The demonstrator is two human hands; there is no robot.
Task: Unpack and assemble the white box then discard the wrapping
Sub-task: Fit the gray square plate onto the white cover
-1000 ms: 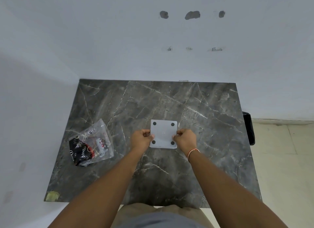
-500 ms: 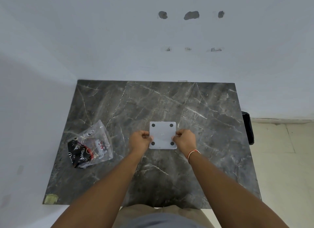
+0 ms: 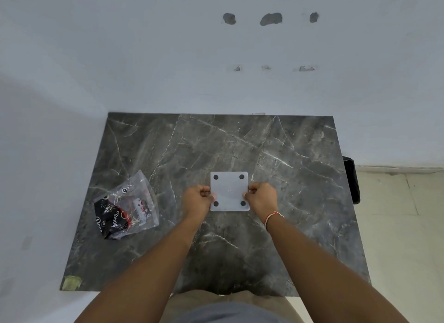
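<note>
Pale plastered wall [image 3: 168, 58], pitted with small holes, behind a rectangular surface [image 3: 288, 226] of dark grey marble with white veins. Your left hand [image 3: 196, 200] and right hand [image 3: 262, 197] flank the white box [image 3: 229, 190], a flat, smooth square with four black dots at its corners, near the surface's middle. Your fingers [image 3: 251, 190] are curled, pinching its side edges. The crinkled clear wrapping [image 3: 126, 205], printed black and red, lies well apart at left.
</note>
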